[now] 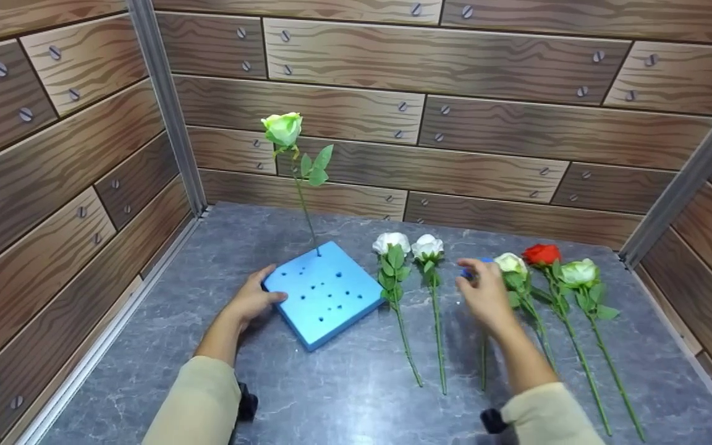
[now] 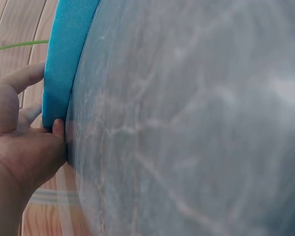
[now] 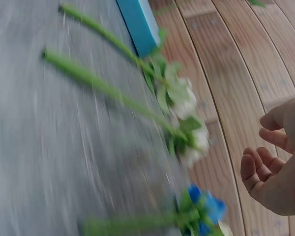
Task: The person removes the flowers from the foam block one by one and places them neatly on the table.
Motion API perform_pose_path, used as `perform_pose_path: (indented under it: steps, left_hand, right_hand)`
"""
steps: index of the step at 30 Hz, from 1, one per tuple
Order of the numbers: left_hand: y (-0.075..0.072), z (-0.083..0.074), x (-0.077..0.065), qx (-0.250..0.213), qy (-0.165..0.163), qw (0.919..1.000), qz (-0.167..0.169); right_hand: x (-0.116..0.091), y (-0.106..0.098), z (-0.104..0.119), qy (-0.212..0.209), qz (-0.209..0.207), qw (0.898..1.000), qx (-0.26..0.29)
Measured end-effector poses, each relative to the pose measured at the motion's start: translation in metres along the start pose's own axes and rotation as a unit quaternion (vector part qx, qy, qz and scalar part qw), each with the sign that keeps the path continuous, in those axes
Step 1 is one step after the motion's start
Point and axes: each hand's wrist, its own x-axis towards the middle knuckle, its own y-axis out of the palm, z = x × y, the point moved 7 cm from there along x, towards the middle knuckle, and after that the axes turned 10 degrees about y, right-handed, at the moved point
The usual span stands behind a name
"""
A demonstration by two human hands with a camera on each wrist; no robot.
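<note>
Steadying the blue foam block (image 1: 324,295) at lower centre of the head view, the left hand (image 1: 251,301) rests against its near-left edge; the left wrist view shows the thumb (image 2: 58,129) pressed to the block's side and the other fingers (image 2: 22,77) lying straight over the top, relaxed rather than curled round it. One pale green rose (image 1: 282,128) stands upright in a hole at the block's far corner, reaching toward the upper left of the frame.

The right hand (image 1: 486,292) hovers above the blue rose (image 3: 205,207), which lies on the bench (image 1: 356,395) between the two white roses (image 1: 409,246) and the cream rose (image 1: 510,262). Its fingers (image 3: 255,169) are loosely curled and hold nothing, with a clear gap to the flower.

Likely trouble: the stems lie close together, so a hand coming down carelessly could drag a neighbouring white or cream rose, or pinch two stems at once. The block looks light; a push from the left hand could slide it and tip the standing rose. The right wrist view is blurred, so exact finger spacing over the blue bloom cannot be told. A red rose (image 1: 541,253) and another pale one (image 1: 579,271) lie further right.
</note>
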Motion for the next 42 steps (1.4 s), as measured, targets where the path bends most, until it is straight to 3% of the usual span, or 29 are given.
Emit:
perform_pose_path:
  steps: [12,21,31,36,42]
  left_hand:
    - [-0.001,0.000,0.002,0.002,0.001,1.0000,-0.006]
    - [0.000,-0.001,0.004,0.005,0.000,1.0000,-0.007]
    - [-0.004,0.001,0.001,-0.005,-0.004,0.9999,-0.014]
    - [-0.003,-0.001,0.000,-0.006,-0.002,0.9999,-0.012]
    - [-0.003,-0.001,0.002,-0.004,0.000,0.9998,-0.020]
  right_hand:
    - [0.015,0.088,0.053,-0.018,0.042,0.993,0.105]
    - [0.022,0.146,0.078,-0.027,0.066,0.985,0.160]
    - [0.031,0.206,0.102,-0.038,0.103,0.978,0.175]
    - [0.037,0.226,0.108,-0.036,0.113,0.978,0.171]
    - [0.046,0.246,0.111,-0.041,0.136,0.981,0.129]
